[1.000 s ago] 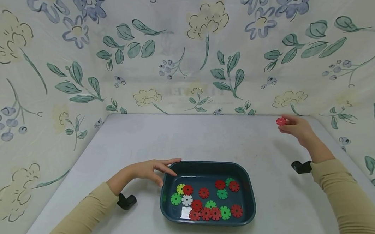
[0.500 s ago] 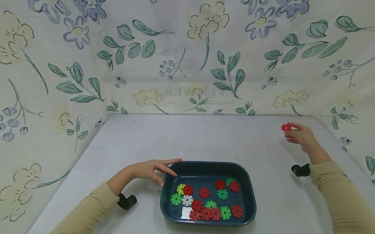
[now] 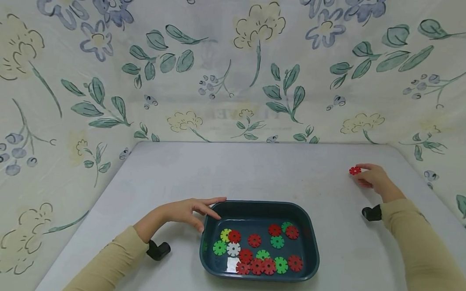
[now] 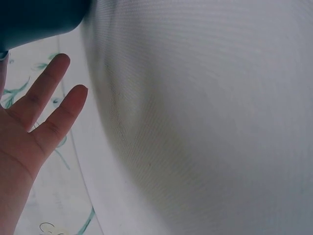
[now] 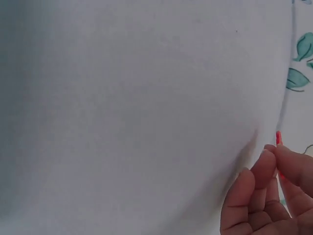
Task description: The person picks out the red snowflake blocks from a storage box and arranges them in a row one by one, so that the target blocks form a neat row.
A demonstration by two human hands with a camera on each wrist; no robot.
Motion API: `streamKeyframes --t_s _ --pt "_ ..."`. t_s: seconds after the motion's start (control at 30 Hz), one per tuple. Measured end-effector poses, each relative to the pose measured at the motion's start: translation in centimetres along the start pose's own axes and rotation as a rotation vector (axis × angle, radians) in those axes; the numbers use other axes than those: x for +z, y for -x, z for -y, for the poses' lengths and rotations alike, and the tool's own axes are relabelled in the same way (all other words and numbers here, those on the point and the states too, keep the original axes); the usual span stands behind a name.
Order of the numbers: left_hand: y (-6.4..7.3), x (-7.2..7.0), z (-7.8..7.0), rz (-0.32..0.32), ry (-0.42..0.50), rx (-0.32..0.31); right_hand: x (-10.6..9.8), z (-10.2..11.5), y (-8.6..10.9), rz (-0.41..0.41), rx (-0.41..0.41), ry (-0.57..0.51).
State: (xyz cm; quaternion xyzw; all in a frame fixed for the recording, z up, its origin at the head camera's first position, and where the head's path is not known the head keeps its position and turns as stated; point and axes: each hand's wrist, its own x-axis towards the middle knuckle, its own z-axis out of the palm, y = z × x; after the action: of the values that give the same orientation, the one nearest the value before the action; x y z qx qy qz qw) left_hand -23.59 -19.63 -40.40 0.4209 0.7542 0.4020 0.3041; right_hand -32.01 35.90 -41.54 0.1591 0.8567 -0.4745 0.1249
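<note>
Between thumb and fingertips, my right hand [image 3: 375, 178] pinches a red notched plastic disc [image 3: 355, 170] over the right rear part of the table. In the right wrist view the red disc [image 5: 279, 138] appears edge-on in the fingers of the right hand [image 5: 266, 196]. My left hand [image 3: 186, 211] rests with spread fingers at the left rear corner of a dark teal tray [image 3: 261, 205]. Several notched discs lie in the tray: red ones [image 3: 254, 240], green ones [image 3: 277, 242], a white one [image 3: 233, 249] and a yellow one [image 3: 225, 235]. The left wrist view shows straight fingers of the left hand [image 4: 29, 132] below the tray's side [image 4: 39, 22].
The white table [image 3: 232, 167] reaches back to a floral cloth [image 3: 216, 87] hanging behind it and along both sides. A black wrist device [image 3: 158, 250] sits at the left wrist, another black device [image 3: 372, 213] at the right.
My right hand has come nearer and lower over the table, carrying the red disc with it. The left hand and the tray have stayed in place.
</note>
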Motion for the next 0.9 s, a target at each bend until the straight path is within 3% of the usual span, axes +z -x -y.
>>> streamKeyframes --t_s 0.2,0.47,0.9 --pt "0.0 0.0 0.0 0.009 -0.01 -0.004 0.1 -0.3 -0.2 0.041 -0.007 0.029" --pt "-0.1 -0.1 -0.3 0.015 -0.013 -0.005 0.3 -0.9 -0.7 0.01 -0.062 0.13" --pt "0.0 -0.1 -0.1 0.012 -0.016 -0.01 0.4 -0.2 -1.0 0.021 -0.032 0.284"
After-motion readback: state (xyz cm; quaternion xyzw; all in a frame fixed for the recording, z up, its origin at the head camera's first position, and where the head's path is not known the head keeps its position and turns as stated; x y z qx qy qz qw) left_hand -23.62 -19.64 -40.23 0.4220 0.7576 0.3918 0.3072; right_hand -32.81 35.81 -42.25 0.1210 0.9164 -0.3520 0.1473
